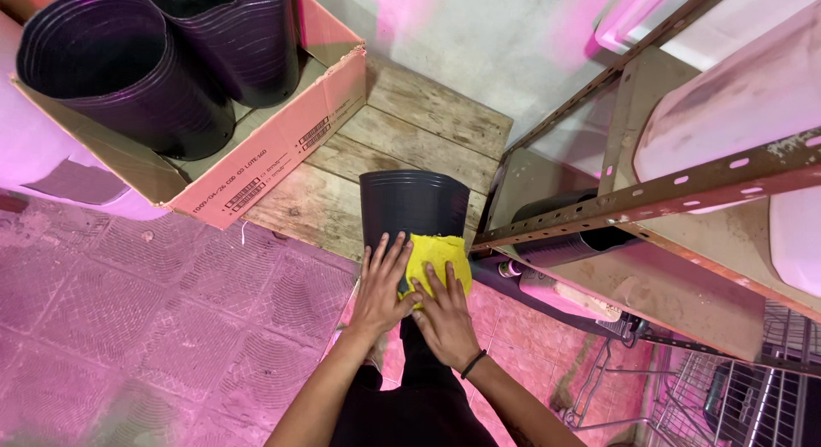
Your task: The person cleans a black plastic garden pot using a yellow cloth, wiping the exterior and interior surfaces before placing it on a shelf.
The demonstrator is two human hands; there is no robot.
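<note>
Looking down from the head view, frame centre: you've got a black plastic pot (414, 209) lying against your lap, mouth end away from you, over the wooden pallet (402, 139). Your left hand (382, 284) lies flat on the pot wall, fingers spread, gripping nothing. Your right hand (442, 314) presses a yellow cloth (438, 257) onto the pot's near end, fingers flat on it, not closed around it.

Progress, as a judgement: wiping looks mid-way; the cloth covers only the near part, the rest of the wall isn't reached yet.

Upper left of frame: open cardboard box (282, 148) holding two stacks of black nursery pots (128, 79); white rectangular barcode labels on its side. Right of frame: rusty slotted metal shelving (650, 199), with another dark pot lying on its shelf.
</note>
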